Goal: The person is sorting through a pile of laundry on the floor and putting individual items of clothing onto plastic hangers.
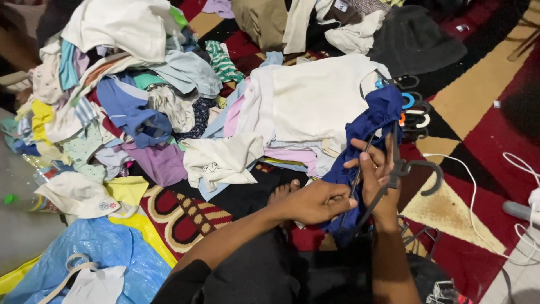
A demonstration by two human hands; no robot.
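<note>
Spreading across the red, black and yellow patterned carpet (467,95), a big heap of mixed crumpled clothes (129,95) fills the left and middle of the view, with a white cotton garment (315,95) laid flatter at its right edge and a crinkled blue plastic bag (95,253) near the bottom left. Smaller again, a dark blue fabric garment (368,135) hangs in front of the person, close to their bare foot (284,192), and a dark grey plastic hanger (402,171) is being worked into it. The right hand (378,183) has its grip closed around the hanger just below the hook, while the left hand (320,202) pinches a fold of the blue cloth beside it. By the look of it, the step in hand is threading the hanger into the garment; the next move would call for finding the neck opening and sliding one hanger arm through without bunching the cloth. A small cluster of spare hangers (413,110) lies just beyond, and a thin white cable (478,208) runs at the right. The hanger's lower arms are hidden in the folds, and what kind of garment it is cannot be made out.
</note>
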